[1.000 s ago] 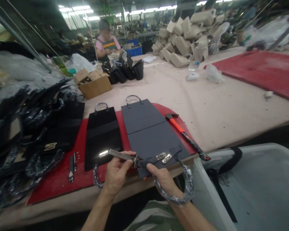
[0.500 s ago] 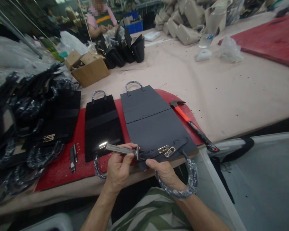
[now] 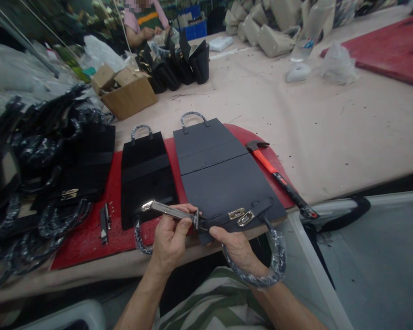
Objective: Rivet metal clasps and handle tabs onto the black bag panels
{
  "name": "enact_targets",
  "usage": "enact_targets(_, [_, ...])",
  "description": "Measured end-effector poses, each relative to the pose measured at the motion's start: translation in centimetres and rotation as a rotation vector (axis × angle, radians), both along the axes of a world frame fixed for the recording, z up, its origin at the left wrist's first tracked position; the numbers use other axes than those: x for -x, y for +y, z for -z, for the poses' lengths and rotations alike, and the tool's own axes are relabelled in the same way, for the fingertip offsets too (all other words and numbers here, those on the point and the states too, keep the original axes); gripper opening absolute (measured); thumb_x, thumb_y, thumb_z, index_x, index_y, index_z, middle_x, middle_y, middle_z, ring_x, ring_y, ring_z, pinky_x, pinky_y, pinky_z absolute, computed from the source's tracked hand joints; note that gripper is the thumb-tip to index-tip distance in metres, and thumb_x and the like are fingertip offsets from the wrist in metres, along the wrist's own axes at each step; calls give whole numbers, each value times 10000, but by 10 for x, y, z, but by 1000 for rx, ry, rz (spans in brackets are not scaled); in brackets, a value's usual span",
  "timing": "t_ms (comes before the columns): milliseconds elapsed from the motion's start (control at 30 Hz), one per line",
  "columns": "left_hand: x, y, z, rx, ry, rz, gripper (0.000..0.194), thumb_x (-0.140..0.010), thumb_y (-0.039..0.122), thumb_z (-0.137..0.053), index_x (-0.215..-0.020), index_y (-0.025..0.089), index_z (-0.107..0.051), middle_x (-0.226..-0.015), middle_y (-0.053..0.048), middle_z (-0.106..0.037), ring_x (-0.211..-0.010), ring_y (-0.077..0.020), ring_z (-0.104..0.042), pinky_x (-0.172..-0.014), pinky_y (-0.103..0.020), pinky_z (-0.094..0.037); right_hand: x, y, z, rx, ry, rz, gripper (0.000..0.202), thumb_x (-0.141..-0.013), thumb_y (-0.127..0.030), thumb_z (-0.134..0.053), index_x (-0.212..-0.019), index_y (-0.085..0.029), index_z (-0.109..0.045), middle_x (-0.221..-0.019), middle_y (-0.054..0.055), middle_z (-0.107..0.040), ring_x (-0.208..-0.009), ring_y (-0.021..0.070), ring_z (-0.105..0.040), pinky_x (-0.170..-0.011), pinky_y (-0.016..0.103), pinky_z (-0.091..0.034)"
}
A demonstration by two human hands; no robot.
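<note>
My left hand (image 3: pixel 170 240) is closed around a flat metal bar tool with a crosspiece (image 3: pixel 174 211), its crosspiece end against the near left corner of a dark grey bag panel (image 3: pixel 216 169). My right hand (image 3: pixel 236 247) pinches that panel's near edge, thumb on top and fingers hidden underneath. The panel's plastic-wrapped handle (image 3: pixel 278 256) loops around my right wrist. Two metal bag fittings (image 3: pixel 241 217) sit near the strap on the panel. To the left lies a black bag panel (image 3: pixel 147 178) with its own wrapped handles.
A claw hammer (image 3: pixel 278 176) lies right of the grey panel on a red board (image 3: pixel 115 183). Small metal tools (image 3: pixel 105 224) rest at left, beside piled black bag parts (image 3: pixel 62 160). Farther back are a cardboard box (image 3: pixel 129 98), black bags (image 3: pixel 179 66) and another person (image 3: pixel 146 27).
The view has shifted slightly, so the table's far things sit a little higher. Both hands keep the same grip on the tool and the panel.
</note>
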State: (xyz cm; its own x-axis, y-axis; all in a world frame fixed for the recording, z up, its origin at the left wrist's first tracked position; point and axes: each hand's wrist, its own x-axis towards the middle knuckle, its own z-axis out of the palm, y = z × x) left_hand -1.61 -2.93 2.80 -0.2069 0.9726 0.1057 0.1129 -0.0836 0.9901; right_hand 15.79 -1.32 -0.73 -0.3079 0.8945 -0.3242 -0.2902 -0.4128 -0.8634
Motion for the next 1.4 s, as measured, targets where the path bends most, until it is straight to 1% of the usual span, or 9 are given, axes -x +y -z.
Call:
enact_targets(167, [1, -1, 4, -47, 85, 34, 162, -964, 320, -572, -1055, 187, -557, -1077, -72, -683, -940, -205, -707, -888, -356, -564, 0, 1, -7, -3, -13, -18, 441, -695, -539, -808, -974, -199, -781, -1072, 72, -745, -1217, 297, -563, -1181, 477, -276])
enact_targets(400, [-2, 1, -2, -76, 269, 25, 127, -980, 281, -521, -1064, 191, -549, -1066, -73, -679, -936, -186, -705, -858, -322, -566, 0, 4, -17, -11, -9, -32, 483, -678, -473, -813, -1077, -206, -755, -1105, 67, -735, -1120, 278, -619, -1102, 461, -394])
enact_targets(533, [-2, 6, -2, -56, 301, 17, 139, -965, 276, -531, -1059, 181, -571, -1040, -75, -686, -916, -185, -704, -838, -315, -566, -4, 3, -26, 34, -65, -184, 320, -700, -417, -772, -884, -156, -747, -822, 62, -736, -810, 221, -667, -814, 372, -545])
enact_targets(600, [-3, 9, 0, -22, 305, 15, 139, -957, 265, -530, -1051, 178, -583, -1017, -72, -694, -899, -183, -704, -832, -313, -562, -7, 1, -27, 109, -62, -230, 337, -697, -447, -766, -826, -141, -711, -693, 53, -703, -646, 191, -644, -630, 320, -538])
enact_targets(667, [-4, 11, 5, 10, 303, 18, 131, -950, 253, -528, -1039, 178, -589, -992, -66, -702, -882, -181, -703, -822, -310, -556, -9, -3, -25, 168, -55, -235, 392, -692, -491, -763, -822, -127, -694, -634, 54, -686, -565, 178, -629, -548, 289, -507])
enact_targets(900, [-2, 11, 14, 47, 245, 14, 154, -950, 285, -536, -1042, 174, -591, -1011, -68, -690, -886, -183, -698, -826, -316, -549, -11, -10, -6, 203, 32, -200, 324, -719, -427, -728, -798, -113, -740, -691, 76, -710, -586, 154, -613, -608, 278, -474])
enact_targets(1033, [2, 13, 8, 15, 181, 22, 151, -954, 297, -545, -1029, 171, -580, -1001, -63, -678, -885, -180, -703, -810, -299, -554, -11, -6, 1, 91, 100, -277, 306, -729, -438, -725, -800, -140, -746, -662, 40, -665, -600, 155, -563, -650, 300, -454])
enact_targets(1167, [4, 12, 6, -5, 129, 37, 137, -961, 294, -545, -1030, 177, -565, -1007, -62, -669, -879, -179, -707, -815, -306, -558, -14, -3, 9, -52, 21, -323, 327, -753, -478, -706, -647, -169, -707, -767, 56, -673, -750, 196, -578, -775, 326, -438])
enact_targets(1400, [4, 8, 10, -86, 277, 40, 123, -953, 257, -542, -1050, 183, -559, -1034, -78, -672, -916, -190, -701, -832, -319, -551, -18, -1, 10, -72, -40, -344, 327, -775, -477, -694, -657, -172, -707, -734, 44, -647, -780, 210, -561, -834, 346, -412])
